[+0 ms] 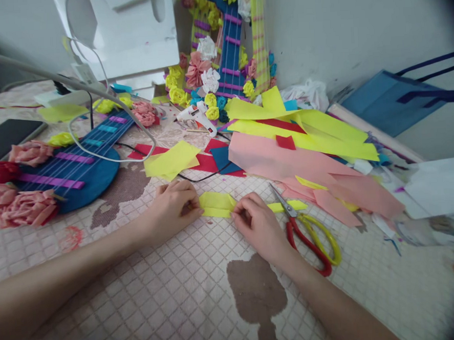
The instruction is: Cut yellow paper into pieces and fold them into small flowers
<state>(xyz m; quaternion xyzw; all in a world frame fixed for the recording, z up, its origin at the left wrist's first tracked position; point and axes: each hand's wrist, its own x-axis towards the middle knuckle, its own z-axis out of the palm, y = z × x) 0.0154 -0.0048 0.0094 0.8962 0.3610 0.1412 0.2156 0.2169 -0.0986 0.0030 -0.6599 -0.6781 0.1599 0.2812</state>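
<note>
A small yellow piece of paper or cloth [217, 205], folded along its lower edge, is stretched flat between my two hands. My left hand [177, 204] pinches its left end with fingers closed. At the right end, my right hand [256, 224] pinches it between thumb and fingers. A narrow yellow strip [286, 206] sticks out to the right behind my right hand. Scissors [310, 231] with one red and one yellow handle lie partly open just right of that hand. Yellow sheets [172, 160] rest on red pieces beyond my left hand.
Pink sheets [288, 161] and yellow sheets [324, 128] are piled at the back right. A blue guitar-shaped craft [84, 173] with flowers lies at left. A white glue gun [198, 118] and a looping white cable [114, 161] are farther back. Decorated guitars [229, 52] lean against the wall.
</note>
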